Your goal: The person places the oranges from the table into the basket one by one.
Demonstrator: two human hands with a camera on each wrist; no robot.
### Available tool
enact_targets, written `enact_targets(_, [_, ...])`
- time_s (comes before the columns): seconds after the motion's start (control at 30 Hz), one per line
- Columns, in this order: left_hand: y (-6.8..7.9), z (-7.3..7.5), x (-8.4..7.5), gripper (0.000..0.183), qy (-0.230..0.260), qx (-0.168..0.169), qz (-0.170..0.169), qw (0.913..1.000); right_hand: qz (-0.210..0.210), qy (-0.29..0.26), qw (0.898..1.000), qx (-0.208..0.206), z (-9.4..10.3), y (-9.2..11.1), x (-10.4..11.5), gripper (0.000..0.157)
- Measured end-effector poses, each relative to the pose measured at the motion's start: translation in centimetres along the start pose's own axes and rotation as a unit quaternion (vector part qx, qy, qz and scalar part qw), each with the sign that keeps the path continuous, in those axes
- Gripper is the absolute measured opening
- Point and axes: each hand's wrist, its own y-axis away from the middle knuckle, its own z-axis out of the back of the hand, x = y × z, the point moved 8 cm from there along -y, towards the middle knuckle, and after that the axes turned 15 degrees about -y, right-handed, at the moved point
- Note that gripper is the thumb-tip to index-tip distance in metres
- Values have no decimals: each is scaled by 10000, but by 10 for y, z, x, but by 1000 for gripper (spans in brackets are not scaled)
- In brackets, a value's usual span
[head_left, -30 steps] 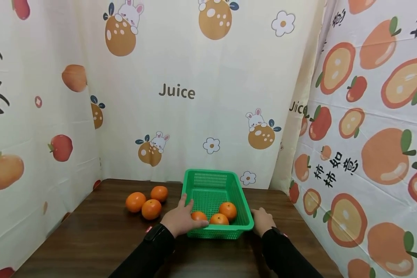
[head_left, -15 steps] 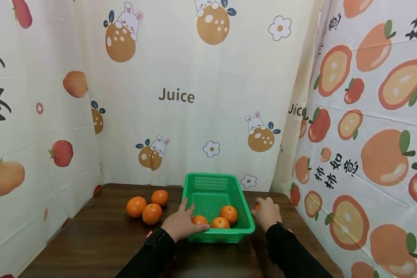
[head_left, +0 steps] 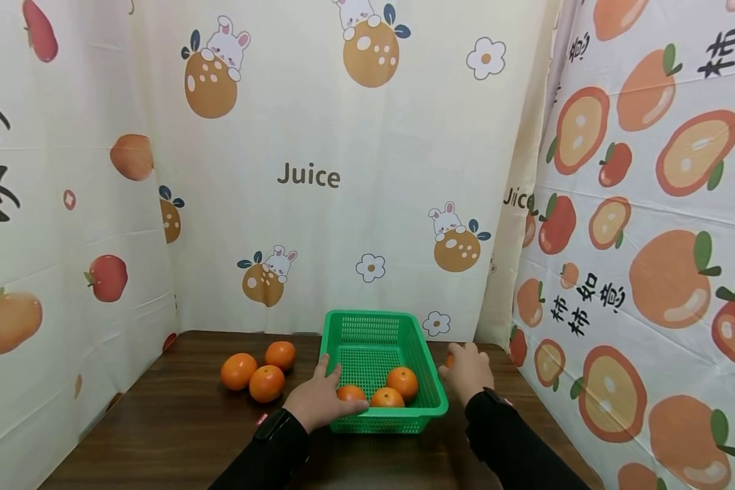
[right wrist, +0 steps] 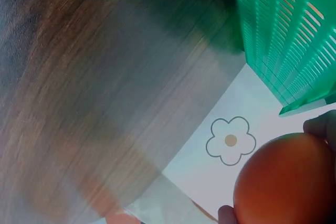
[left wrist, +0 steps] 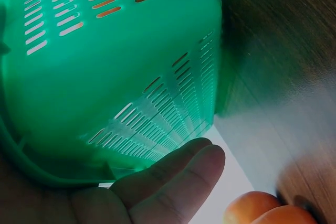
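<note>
We saw printed curtains above all: a cream back curtain [head_left: 312,224] with rabbits, flowers and "Juice", and fruit-patterned side curtains [head_left: 625,299] at left and right. Below them spread the dark wooden counter [head_left: 177,415]. On it stood the green basket [head_left: 373,425], upright, near the back curtain. Black sleeves [head_left: 529,449] reached in from the near side. Of the hands, the left hand [head_left: 320,398] was spread and unclenched at the basket's near left corner, its thumb over the near rim, and we could make out two straight fingers [left wrist: 184,184] along the outside. The right hand [head_left: 469,374] was just beside the basket's right side, pinching an orange [right wrist: 286,182] between finger and thumb; we could not tell whether that orange touched the counter. Three more oranges [head_left: 402,384] lay inside the basket, at its near end, and we counted another three bunched on the counter to its left.
</note>
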Motion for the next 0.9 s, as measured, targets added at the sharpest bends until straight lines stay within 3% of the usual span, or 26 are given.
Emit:
enact_targets(0.27, [-1, -2, 1, 110, 49, 19, -49, 10000, 362, 270, 9989, -141, -1, -1, 11, 46])
enact_targets(0.43, [-2, -3, 1, 111, 13, 28, -30, 10000, 789, 657, 9941, -358, -5, -5, 16, 27])
enact_targets(0.67, [-4, -4, 2, 111, -50, 43, -12, 10000, 1168, 1060, 9862, -501, -8, -5, 26, 28])
enact_targets(0.9, [-5, -5, 3, 112, -69, 73, 14, 9999, 1602, 1282, 9765, -654, -7, -1, 46, 10])
